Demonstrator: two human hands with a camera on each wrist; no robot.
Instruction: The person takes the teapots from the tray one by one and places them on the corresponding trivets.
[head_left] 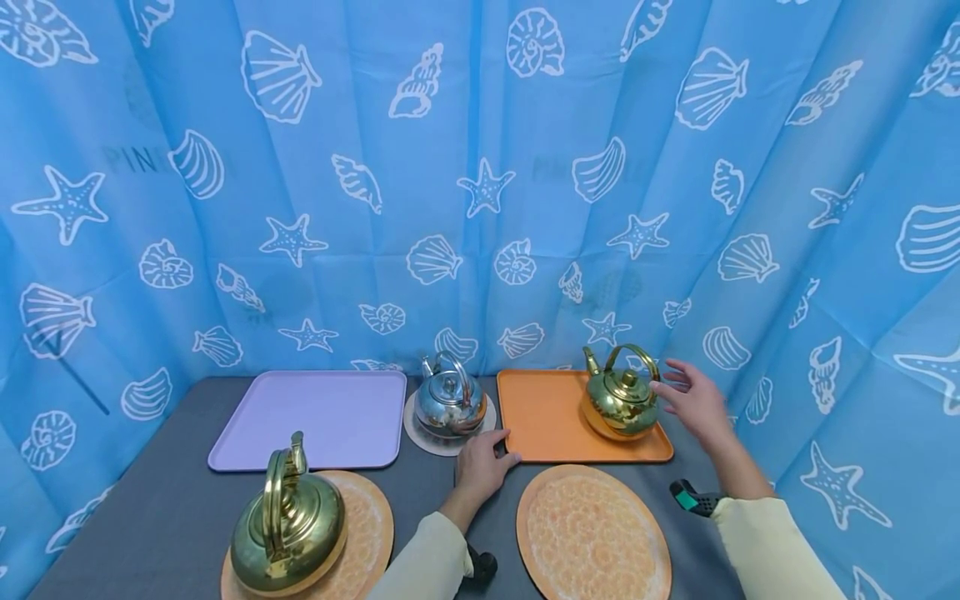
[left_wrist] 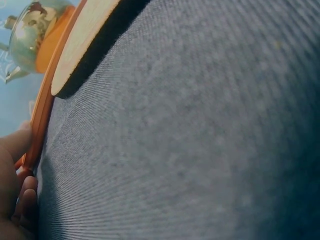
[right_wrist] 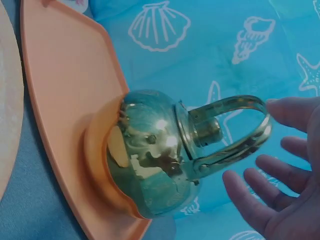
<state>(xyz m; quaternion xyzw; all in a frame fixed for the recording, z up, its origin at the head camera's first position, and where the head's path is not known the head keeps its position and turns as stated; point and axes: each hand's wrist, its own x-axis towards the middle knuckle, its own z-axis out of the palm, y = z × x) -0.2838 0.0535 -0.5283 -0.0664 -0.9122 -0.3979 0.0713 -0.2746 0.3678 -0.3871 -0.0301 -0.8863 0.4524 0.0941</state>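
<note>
My left hand (head_left: 482, 467) pinches the front left corner of the orange tray (head_left: 540, 421); in the left wrist view, the tray's rim (left_wrist: 44, 112) runs between thumb and fingers. A small shiny gold kettle (head_left: 621, 404) stands upright on the right part of that tray, spout to the left. Beside its raised handle (right_wrist: 260, 132) is my right hand (head_left: 693, 404), fingers spread and loosely bent. The thumb tip is at the handle; whether it touches I cannot tell. No fingers are wrapped round it.
A silver kettle (head_left: 450, 404) stands on a round mat (head_left: 420, 437) left of the orange tray. Farther left lies a lilac tray (head_left: 322, 417). A large gold kettle (head_left: 288, 533) sits on a round patterned board (head_left: 367, 517); another such board (head_left: 592, 533) lies front right. A shell-print curtain (head_left: 480, 233) hangs behind.
</note>
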